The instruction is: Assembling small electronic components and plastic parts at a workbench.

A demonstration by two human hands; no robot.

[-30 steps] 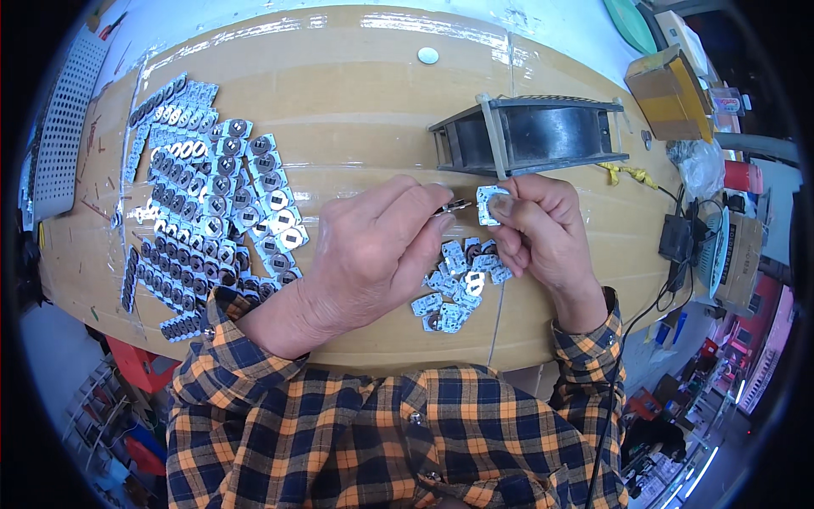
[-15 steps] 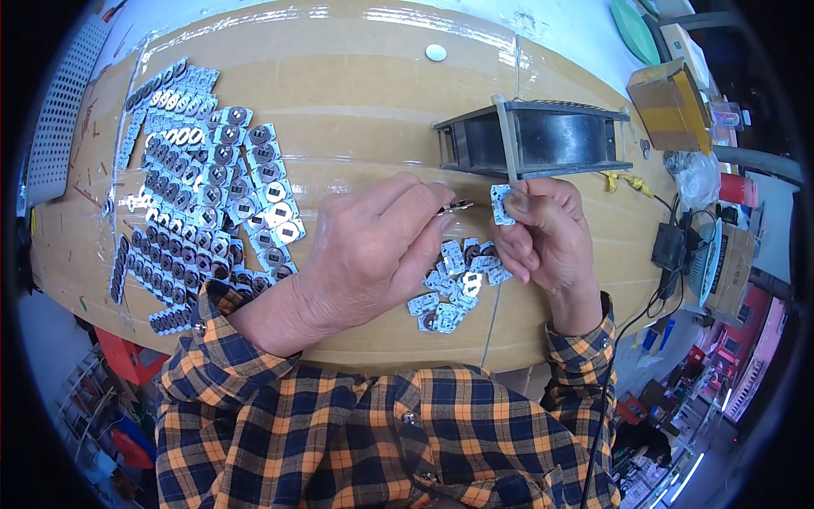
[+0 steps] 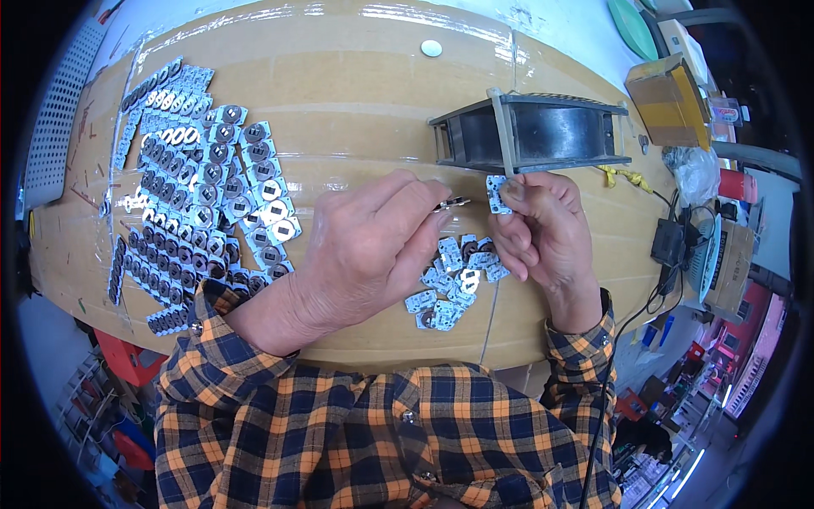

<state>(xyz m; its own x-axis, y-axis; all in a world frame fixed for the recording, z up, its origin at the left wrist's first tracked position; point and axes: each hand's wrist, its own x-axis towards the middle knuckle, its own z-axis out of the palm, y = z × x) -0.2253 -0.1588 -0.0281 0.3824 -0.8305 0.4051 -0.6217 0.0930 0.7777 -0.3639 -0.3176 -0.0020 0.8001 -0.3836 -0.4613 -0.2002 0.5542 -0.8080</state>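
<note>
Between the thumb and fingers of my right hand (image 3: 547, 225) is a small light-blue circuit board (image 3: 495, 194), held upright just in front of the fan. My left hand (image 3: 373, 237) is closed in a pinch on a small, narrow, dark-and-silver piece (image 3: 452, 204); its tip points at the board, with a gap between them. What kind of piece it is cannot be made out, as the fingers cover most of it. Below the hands lies a loose pile of similar boards (image 3: 441, 278), some with dark round parts showing.
Overlapping rows of boards with round holders (image 3: 182, 195) cover the table's left side. A black box fan (image 3: 543, 131) stands beyond my right hand. Farther off are a silvery disc (image 3: 431, 48), an open cardboard box (image 3: 668, 103), a black power adapter (image 3: 667, 244) and a perforated grey basket (image 3: 58, 127).
The board in my right hand has shifted slightly left and up. The piece in my left hand has drawn back a little; both grips stay the same. The whole view has shifted slightly.
</note>
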